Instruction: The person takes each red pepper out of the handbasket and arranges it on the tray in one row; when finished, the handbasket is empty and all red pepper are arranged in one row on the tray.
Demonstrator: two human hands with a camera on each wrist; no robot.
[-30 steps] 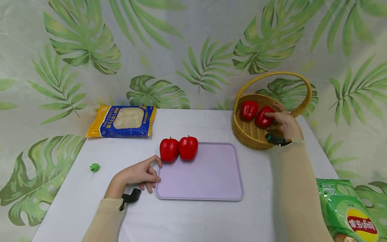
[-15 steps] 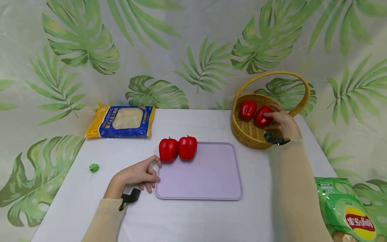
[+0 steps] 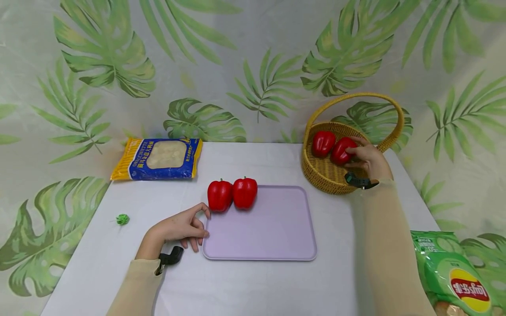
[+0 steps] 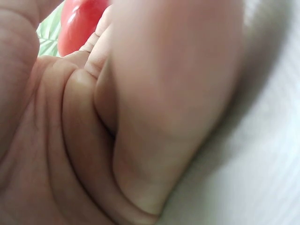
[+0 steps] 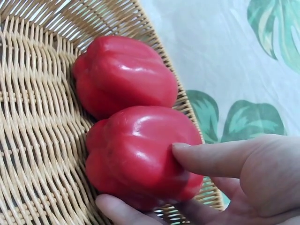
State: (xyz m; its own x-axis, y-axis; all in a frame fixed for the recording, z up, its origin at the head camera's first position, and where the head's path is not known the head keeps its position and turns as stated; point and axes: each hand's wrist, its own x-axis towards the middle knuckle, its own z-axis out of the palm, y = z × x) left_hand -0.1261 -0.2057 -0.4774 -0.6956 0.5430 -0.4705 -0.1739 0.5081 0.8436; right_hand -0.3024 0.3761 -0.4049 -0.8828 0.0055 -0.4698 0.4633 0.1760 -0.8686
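Note:
My right hand (image 3: 368,159) reaches into a wicker basket (image 3: 330,182) and holds one of two red bell peppers. That held bell pepper (image 5: 140,154) has the thumb on its upper side and other fingers around its lower side. The second basket pepper (image 5: 124,77) lies against it, untouched by the hand. My left hand (image 3: 179,228) rests at the left edge of a lilac tray (image 3: 272,237), thumb and index finger touching the rim, fingers loosely bent. Two more bell peppers, one left (image 3: 219,196) and one right (image 3: 245,193), stand side by side at the tray's upper-left corner.
A blue and yellow bag of orecchiette pasta (image 3: 158,159) lies at the back left. A small green object (image 3: 122,219) sits on the left of the white table (image 3: 253,285). A green Lay's bag (image 3: 454,272) is at the lower right. The basket's tall handle (image 3: 356,96) arches above it.

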